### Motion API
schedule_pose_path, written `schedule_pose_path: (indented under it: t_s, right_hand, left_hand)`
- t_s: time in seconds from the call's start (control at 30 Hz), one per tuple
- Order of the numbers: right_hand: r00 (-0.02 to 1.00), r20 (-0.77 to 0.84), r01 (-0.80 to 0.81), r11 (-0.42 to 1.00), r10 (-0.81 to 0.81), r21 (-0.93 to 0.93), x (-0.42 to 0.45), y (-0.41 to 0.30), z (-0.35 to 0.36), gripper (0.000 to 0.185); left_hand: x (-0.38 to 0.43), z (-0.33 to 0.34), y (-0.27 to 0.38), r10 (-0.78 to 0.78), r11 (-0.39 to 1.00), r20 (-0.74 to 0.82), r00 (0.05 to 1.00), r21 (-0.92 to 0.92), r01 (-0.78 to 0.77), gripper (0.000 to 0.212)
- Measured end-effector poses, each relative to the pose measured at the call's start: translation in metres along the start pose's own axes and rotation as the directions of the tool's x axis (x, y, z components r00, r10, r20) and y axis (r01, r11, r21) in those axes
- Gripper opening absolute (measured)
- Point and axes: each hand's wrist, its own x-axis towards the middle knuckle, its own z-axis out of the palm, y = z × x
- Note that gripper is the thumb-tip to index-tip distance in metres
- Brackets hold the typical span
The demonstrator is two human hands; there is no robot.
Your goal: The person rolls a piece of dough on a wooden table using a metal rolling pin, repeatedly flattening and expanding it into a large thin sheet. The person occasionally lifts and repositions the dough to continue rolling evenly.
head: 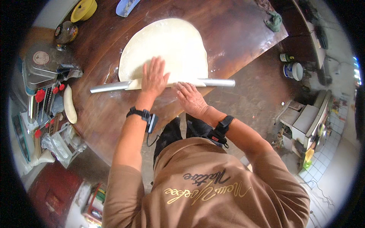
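A large, thin sheet of pale dough (168, 42) lies on a dark wooden table. Its near edge is wrapped around a metal rolling rod (219, 82), whose bare ends stick out on both sides. My left hand (154, 75) rests flat over the wrapped part and the dough just beyond it, thumb spread. The fingertips of my right hand (189, 98) touch the near side of the roll, the palm lower, towards my body. The rod's middle is hidden inside the dough and under my hands.
At the left of the wooden table (94, 114) are a long pale roll-shaped object (70, 105), a clear lidded container (41, 65) and a jar (66, 32). A yellow tub (83, 10) and a blue scoop (127, 7) lie at the far side. A green cloth (273, 21) sits near the right corner.
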Motion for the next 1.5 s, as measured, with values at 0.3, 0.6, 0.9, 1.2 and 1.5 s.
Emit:
schedule_pose_path:
  t_s: [0.3,0.6,0.9,1.2,1.5]
  right_hand:
    - [0.990,-0.045,-0.138,0.966,0.131,-0.220,0.085,0.062,0.003,0.057]
    - [0.997,0.082,-0.001,0.990,0.013,-0.142,0.029,0.087,-0.003,0.046]
    - [0.967,0.219,-0.045,0.936,0.128,-0.350,0.139,0.099,-0.032,0.072]
    - [0.998,0.068,-0.006,0.993,0.014,-0.114,0.101,0.025,0.006,0.057]
    - [0.979,-0.130,0.095,0.915,-0.157,-0.391,0.149,0.086,-0.012,0.062]
  left_hand:
    - [-0.001,-0.030,-0.061,0.003,0.998,0.193,0.981,-0.067,0.010,0.083]
    - [-0.079,-0.006,-0.017,-0.116,0.978,0.128,0.985,-0.158,0.136,0.059]
    - [-0.029,-0.002,-0.067,-0.218,0.962,-0.043,0.975,0.161,0.222,0.061]
    - [-0.031,-0.002,0.017,-0.182,0.974,-0.269,0.946,-0.181,0.136,0.055]
    - [0.013,-0.025,-0.049,-0.449,0.894,0.084,0.890,0.046,0.447,0.040]
